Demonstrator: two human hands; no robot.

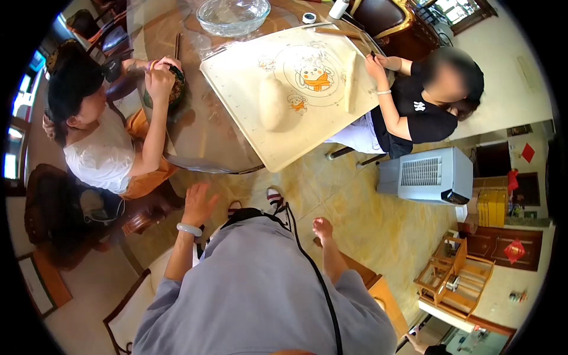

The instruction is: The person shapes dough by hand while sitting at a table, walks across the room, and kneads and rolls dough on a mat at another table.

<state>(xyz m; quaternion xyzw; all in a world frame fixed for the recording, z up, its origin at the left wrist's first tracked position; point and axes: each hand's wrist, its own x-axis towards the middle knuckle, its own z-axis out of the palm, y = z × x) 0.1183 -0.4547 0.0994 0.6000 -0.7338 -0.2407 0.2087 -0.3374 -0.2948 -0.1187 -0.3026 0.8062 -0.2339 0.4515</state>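
My left hand (200,204), with a pale bangle at the wrist, hangs below the table's edge with its fingers spread and nothing in it. On the other side of my body, my right hand (322,228) has its fingers curled in over the floor; whether something is inside is too small to tell. Neither hand touches the table. Ahead of me a cream mat (236,106) with a cartoon print lies on the table. A lump of pale dough (272,105) rests on it, and a light rolling pin (350,83) lies toward its right side.
A glass bowl (233,16) stands beyond the mat. On the left a seated person (100,148) works over a dark bowl (176,86). Another person (435,100) sits at the right, hands near the mat. An air cooler (435,176) stands on the floor at right.
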